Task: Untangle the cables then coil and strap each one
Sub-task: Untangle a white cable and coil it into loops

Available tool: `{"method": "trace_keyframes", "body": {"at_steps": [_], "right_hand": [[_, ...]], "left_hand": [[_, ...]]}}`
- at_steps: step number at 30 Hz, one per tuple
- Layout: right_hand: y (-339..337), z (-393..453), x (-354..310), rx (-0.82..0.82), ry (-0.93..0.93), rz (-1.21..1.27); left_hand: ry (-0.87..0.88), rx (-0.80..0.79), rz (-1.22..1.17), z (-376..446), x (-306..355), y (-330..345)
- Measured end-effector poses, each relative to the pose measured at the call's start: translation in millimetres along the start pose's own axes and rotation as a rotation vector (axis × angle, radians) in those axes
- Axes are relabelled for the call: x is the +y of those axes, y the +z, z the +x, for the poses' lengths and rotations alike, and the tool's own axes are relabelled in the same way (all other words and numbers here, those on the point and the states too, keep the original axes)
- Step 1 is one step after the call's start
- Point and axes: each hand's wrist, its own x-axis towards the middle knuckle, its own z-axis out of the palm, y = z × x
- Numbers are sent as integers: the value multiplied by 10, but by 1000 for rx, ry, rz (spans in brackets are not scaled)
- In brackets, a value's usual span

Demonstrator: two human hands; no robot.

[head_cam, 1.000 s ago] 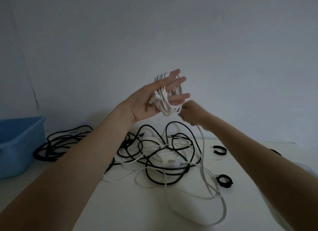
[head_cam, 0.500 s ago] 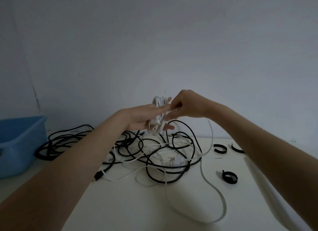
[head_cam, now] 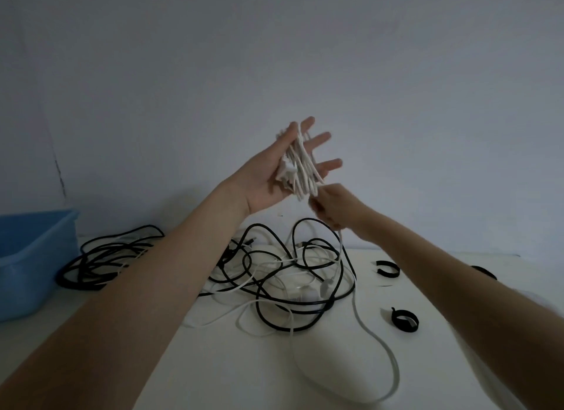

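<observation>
Blue tub [head_cam: 33, 257] on white table [head_cam: 244, 373]

Dim, flat light; soft shadows; wide-angle edge distortion; slight blur.

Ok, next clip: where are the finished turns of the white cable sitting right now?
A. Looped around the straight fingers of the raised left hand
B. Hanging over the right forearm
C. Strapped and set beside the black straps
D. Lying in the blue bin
A: the white cable wraps the left hand, while the right hand pinches its trailing end.
</observation>
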Motion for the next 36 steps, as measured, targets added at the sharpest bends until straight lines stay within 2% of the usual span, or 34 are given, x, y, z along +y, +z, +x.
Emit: {"method": "trace_keyframes", "body": {"at_steps": [2, 6, 9, 11, 12, 16, 20, 25, 29, 31, 34, 36], "right_hand": [[86, -20, -37, -37, -29, -210], [83, -84, -144, -122, -157, -538], [38, -93, -265, -193, -307, -705], [-67, -62, -370, -222, -343, -770], [-148, -51, -420, -217, -339, -792], [-466, 2, -525, -99, -312, -734], [-544, 44, -445, 14, -284, -565], [-486, -7, -231, 76, -193, -75], [-430, -81, -129, -122, -189, 320], [-435, -120, -79, -208, -130, 432], [-465, -159, 26, -340, -112, 354], [-455, -176, 77, -284, -115, 278]], "left_hand": [[17, 155, 61, 98, 31, -63], [-33, 316, 439, 125, -15, -180], [-29, 254, 1007, 76, -160, -229], [-143, 142, 1198, 60, -267, -234], [-223, 110, 1156, 36, -299, -233], [-423, 33, 730, -84, -271, -241], [-390, -66, 615, -108, -240, -81], [-345, -175, 271, -76, -217, -65], [-287, -167, 94, -57, -205, -26], [-285, -149, 74, -48, -204, -54], [-317, -172, 71, -24, -253, -82], [-336, -178, 86, 1, -319, -85]]}}
